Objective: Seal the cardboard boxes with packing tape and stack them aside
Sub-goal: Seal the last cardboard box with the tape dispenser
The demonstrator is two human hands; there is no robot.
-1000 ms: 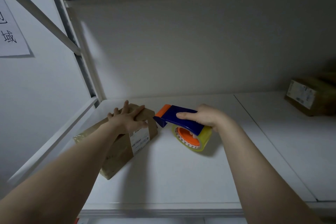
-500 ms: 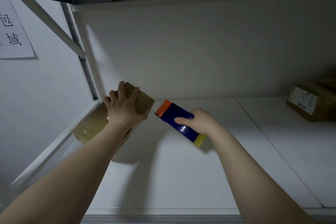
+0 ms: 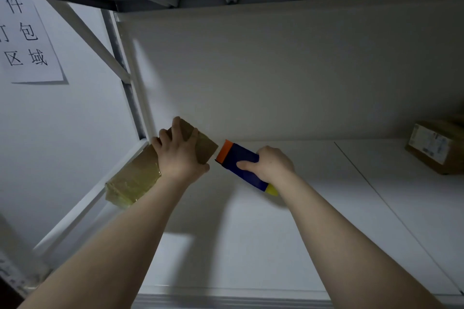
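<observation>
Here the left hand point(image 3: 179, 155) grips the far end of a cardboard box point(image 3: 133, 180), its fingers spread and hooked over the top edge and its thumb clamped on the side that faces the other hand; from that grip the box slants back toward the person and out to the left, tilted, with its near end wrapped in glossy yellowish tape and lying over the shelf's side rail; whether its underside touches anything I cannot tell. The right hand point(image 3: 270, 164) is closed round a blue tape dispenser point(image 3: 241, 163), thumb laid across the blue body and the other fingers tucked out of sight beneath; the orange nose point(image 3: 224, 151) juts ahead of the grip toward the box and stops just beside its corner, a narrow gap between them; a yellow roll of tape point(image 3: 272, 189) peeps out behind the hand, at the wrist. Beneath both forearms runs the white shelf point(image 3: 251, 246); well off to the right of the right hand a second box point(image 3: 437, 147) with a white label sits on it; a metal post point(image 3: 125, 88) rises just beyond the left fingers, and a paper sign point(image 3: 27, 42) with black characters hangs above them, further left.
</observation>
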